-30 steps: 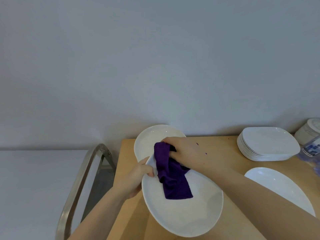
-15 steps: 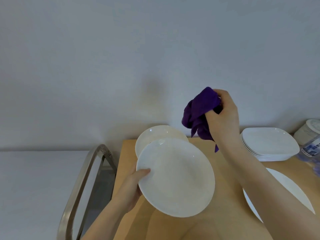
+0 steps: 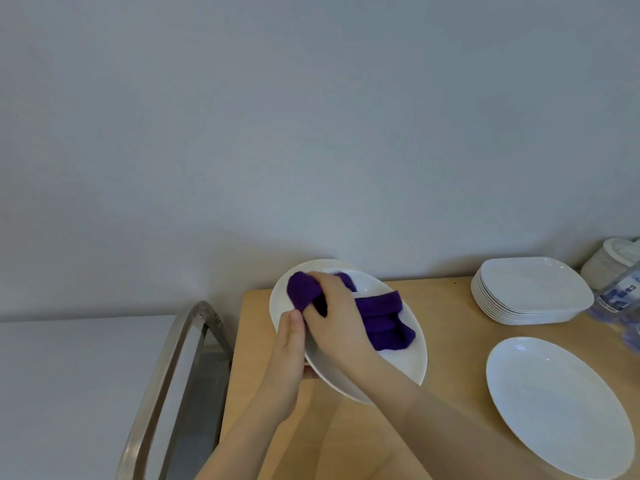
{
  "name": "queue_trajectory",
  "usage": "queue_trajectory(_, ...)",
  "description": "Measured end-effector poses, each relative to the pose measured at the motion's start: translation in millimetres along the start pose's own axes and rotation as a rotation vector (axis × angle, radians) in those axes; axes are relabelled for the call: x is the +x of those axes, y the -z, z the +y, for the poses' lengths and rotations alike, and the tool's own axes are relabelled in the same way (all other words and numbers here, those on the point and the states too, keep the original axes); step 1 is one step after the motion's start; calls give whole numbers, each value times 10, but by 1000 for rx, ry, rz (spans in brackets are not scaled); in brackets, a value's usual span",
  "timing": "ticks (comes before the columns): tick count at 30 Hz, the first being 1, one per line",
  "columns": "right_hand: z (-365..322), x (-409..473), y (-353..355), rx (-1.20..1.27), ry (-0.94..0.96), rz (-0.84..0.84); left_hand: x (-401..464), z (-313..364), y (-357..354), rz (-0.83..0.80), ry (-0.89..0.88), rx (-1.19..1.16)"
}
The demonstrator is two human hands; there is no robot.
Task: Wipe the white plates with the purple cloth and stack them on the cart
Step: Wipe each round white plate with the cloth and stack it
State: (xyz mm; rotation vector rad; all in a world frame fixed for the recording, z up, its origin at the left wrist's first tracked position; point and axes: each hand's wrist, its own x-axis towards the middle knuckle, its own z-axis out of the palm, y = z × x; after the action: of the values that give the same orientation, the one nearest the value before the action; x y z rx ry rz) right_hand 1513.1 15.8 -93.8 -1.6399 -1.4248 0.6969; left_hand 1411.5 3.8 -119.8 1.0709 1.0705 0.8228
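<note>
Glossy white round plate (image 3: 398,362), pinched at its rim by the left hand (image 3: 287,355), could slip as the right hand (image 3: 336,320) clutching the bunched purple cloth (image 3: 384,320) scrubs it.

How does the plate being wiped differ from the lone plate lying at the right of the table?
The held plate is gripped at its rim by the left hand and tilted; the lone plate lies flat on the wooden table, untouched. The held plate has the purple cloth pressed on it by the right hand; the lone plate is bare. Both are white, glossy and rounded.
</note>
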Motion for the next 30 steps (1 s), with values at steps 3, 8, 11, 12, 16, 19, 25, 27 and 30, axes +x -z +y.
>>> queue_trajectory(3,-50,-109,70,59,-9,-220,17,16,74,29,-33,-95)
queue_trajectory(8,-106,-167,301,-8,39,-437,42,0,141,110,4,-262)
queue_trajectory(11,-37,-325,377,-237,207,-451,76,4,240,151,63,-292)
queue_trajectory(12,29,-379,410,-321,239,-442,77,26,273,163,42,-271)
queue_trajectory(16,352,-416,569,-566,252,-310,55,98,384,106,-108,-134)
queue_trajectory(19,464,-317,668,-771,264,-81,9,143,397,62,-168,-59)
queue_trajectory(25,583,57,732,-456,110,17,-32,179,395,31,-90,-38)
queue_trajectory(27,613,115,688,-446,127,53,-24,159,408,1,-66,-18)
queue_trajectory(30,539,170,625,-504,120,117,-35,124,401,-56,-41,-3)
